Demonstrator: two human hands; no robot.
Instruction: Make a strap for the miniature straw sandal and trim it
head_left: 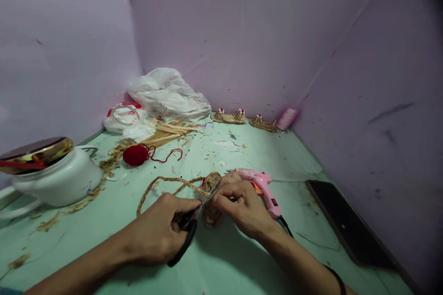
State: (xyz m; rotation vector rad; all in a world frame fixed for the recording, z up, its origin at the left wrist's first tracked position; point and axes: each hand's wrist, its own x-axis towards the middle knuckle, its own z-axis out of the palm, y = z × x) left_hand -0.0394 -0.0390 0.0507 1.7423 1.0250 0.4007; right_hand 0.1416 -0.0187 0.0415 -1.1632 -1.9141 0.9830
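My left hand (161, 226) is closed round black-handled scissors (188, 239), their blades pointing up and to the right. The blades lie across a coiled piece of braided straw (212, 214), from which a long loose braid (152, 185) loops out to the left. A small bit of red shows on the coil. My right hand (242, 200) is closed on the coil's right side, fingers pinched beside the blade tips. Its fingers hide part of the coil, so exactly which strand they pinch is unclear. Just behind that hand lies a pink glue gun (266, 189) with a lit orange light.
A red yarn ball (135, 155), straw strips (166, 134) and a white plastic bag (169, 94) lie at the back left. A white pot (65, 179) stands left. Woven straw slippers (228, 118) and a pink spool (287, 119) sit by the wall. A dark phone (346, 221) lies right.
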